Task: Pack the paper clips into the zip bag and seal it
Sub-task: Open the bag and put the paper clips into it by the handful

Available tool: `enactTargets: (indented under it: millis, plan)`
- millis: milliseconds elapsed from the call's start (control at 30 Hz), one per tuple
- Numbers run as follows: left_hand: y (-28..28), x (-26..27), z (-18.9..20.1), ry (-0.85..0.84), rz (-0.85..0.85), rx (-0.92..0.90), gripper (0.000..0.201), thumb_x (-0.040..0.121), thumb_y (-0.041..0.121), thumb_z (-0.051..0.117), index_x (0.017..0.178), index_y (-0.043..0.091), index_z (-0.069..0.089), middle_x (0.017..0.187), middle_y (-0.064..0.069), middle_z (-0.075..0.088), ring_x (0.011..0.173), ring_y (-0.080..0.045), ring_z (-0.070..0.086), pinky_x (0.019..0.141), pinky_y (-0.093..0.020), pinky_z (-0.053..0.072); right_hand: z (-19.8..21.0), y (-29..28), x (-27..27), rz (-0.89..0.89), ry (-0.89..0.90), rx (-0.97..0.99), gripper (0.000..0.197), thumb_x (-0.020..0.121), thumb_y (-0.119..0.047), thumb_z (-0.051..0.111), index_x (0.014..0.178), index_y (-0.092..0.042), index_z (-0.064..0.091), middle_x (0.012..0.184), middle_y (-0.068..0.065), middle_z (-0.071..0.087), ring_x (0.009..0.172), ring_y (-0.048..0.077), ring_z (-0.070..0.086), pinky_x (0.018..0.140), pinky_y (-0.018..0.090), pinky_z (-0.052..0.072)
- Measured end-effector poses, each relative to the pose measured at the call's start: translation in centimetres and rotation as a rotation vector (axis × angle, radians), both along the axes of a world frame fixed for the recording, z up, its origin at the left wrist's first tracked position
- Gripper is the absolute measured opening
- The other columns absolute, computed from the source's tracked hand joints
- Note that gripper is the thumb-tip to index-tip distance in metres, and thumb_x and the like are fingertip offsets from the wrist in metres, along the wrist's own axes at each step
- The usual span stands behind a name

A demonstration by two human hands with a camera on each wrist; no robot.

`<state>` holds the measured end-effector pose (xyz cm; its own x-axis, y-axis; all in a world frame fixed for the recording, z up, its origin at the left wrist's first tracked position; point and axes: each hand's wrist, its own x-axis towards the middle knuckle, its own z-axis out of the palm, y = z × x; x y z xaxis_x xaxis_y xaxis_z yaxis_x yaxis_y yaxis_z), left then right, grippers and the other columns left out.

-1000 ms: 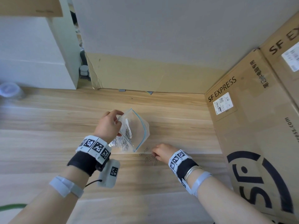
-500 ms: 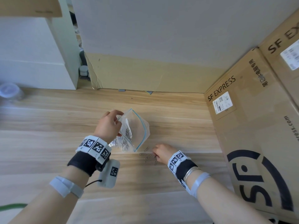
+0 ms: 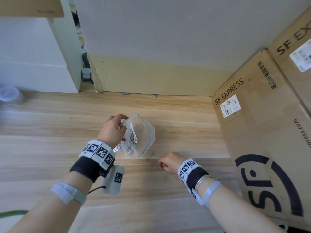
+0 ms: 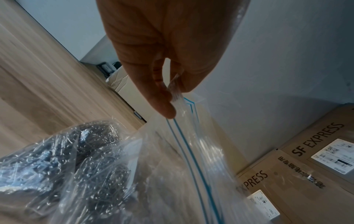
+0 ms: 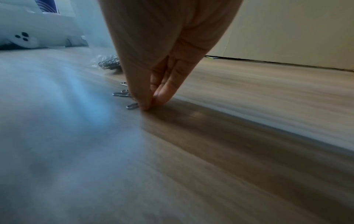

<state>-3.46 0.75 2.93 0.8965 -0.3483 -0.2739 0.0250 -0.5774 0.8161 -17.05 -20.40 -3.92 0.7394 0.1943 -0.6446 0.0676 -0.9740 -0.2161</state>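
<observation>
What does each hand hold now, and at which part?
The left hand pinches the zip bag at a top corner, beside its blue seal. The right hand pinches at loose paper clips on the table; a secure hold cannot be told.

Both wrists: black wraps (image 3: pixel 87 167) w/ white tag bands (image 3: pixel 98 151), grey straps (image 3: pixel 68 192); right has silver bangles (image 3: pixel 202 179).

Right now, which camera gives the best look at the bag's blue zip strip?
The left wrist view: the zip bag's blue zip strip runs close-up from the left hand's pinch. The head view shows it small and distant; in the right wrist view it is not visible.
</observation>
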Motion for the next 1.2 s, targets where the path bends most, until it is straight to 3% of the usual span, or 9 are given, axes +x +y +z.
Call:
enactTargets:
  millis: [267, 400, 633, 800, 967, 1200]
  plan:
    - [0.1, -0.1, 0.1, 0.006, 0.006, -0.005, 0.033, 0.091, 0.001, 0.043, 0.12, 0.012, 0.054, 0.098, -0.009, 0.043, 0.058, -0.021, 0.059, 0.035, -0.007, 0.039, -0.4, 1.0, 0.6, 0.033, 0.033, -0.038, 0.016, 0.083, -0.005, 0.052, 0.096, -0.002, 0.061, 0.109, 0.016, 0.058, 0.098, 0.032, 0.056, 0.07, 0.032, 0.039]
    - [0.1, -0.1, 0.1, 0.008, 0.01, -0.009, 0.033, 0.091, 0.001, 0.043, 0.121, 0.012, 0.054, 0.098, -0.009, 0.043, 0.06, -0.022, 0.059, 0.034, -0.006, 0.038, -0.5, 1.4, 0.5, 0.017, -0.019, -0.007, 0.016, 0.083, -0.004, 0.05, 0.095, -0.002, 0.06, 0.106, 0.016, 0.061, 0.097, 0.031, 0.057, 0.076, 0.035, 0.044]
    - [0.2, -0.2, 0.2, 0.007, 0.01, -0.007, 0.034, 0.091, 0.001, 0.043, 0.121, 0.012, 0.054, 0.098, -0.01, 0.043, 0.057, -0.019, 0.058, 0.032, -0.006, 0.034, -0.9, 2.3, 0.8, -0.166, -0.113, 0.091, 0.033, 0.086, -0.012, 0.056, 0.119, -0.012, 0.05, 0.099, 0.011, 0.068, 0.089, 0.027, 0.063, 0.077, 0.033, 0.048]
    - [0.3, -0.1, 0.2, 0.006, 0.009, -0.003, 0.033, 0.091, 0.001, 0.044, 0.12, 0.012, 0.054, 0.097, -0.009, 0.043, 0.056, -0.019, 0.058, 0.033, -0.007, 0.037, -0.9, 2.8, 1.6, -0.157, -0.062, 0.024, 0.017, 0.088, -0.015, 0.054, 0.102, -0.008, 0.058, 0.1, 0.014, 0.067, 0.09, 0.031, 0.062, 0.079, 0.036, 0.051]
    - [0.3, -0.1, 0.2, 0.014, 0.009, -0.012, 0.034, 0.091, 0.0, 0.044, 0.121, 0.011, 0.054, 0.098, -0.009, 0.043, 0.059, -0.021, 0.058, 0.034, -0.006, 0.038, -0.9, 3.2, 2.0, -0.108, -0.039, 0.008, 0.018, 0.086, -0.009, 0.052, 0.102, -0.003, 0.058, 0.111, 0.015, 0.06, 0.099, 0.033, 0.057, 0.082, 0.037, 0.047]
    - [0.4, 0.0, 0.2, 0.019, 0.011, -0.018, 0.034, 0.09, 0.0, 0.044, 0.12, 0.012, 0.054, 0.098, -0.009, 0.043, 0.057, -0.021, 0.059, 0.034, -0.007, 0.038, -0.9, 3.6, 1.5, -0.108, -0.059, 0.004, 0.017, 0.083, -0.006, 0.05, 0.098, -0.003, 0.057, 0.103, 0.018, 0.062, 0.092, 0.035, 0.059, 0.071, 0.035, 0.045]
